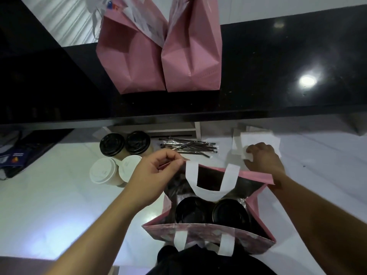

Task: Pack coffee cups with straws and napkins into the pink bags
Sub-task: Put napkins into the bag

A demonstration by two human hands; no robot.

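An open pink bag [256,203] with white handles stands on the white counter in front of me. Two black-lidded cups [230,214] sit inside it. My left hand [153,175] pinches the bag's far rim at its left corner. My right hand [262,157] reaches past the bag and pinches a white napkin from the napkin stack [258,138]. Wrapped straws [190,146] lie in a loose pile behind the bag. Two black-lidded cups [112,144] and two white-lidded cups [103,171] stand to the left.
Two more pink bags [190,56] stand on the raised black counter [278,66] at the back. A dark device with cables [23,153] lies at the far left of the white counter [59,205].
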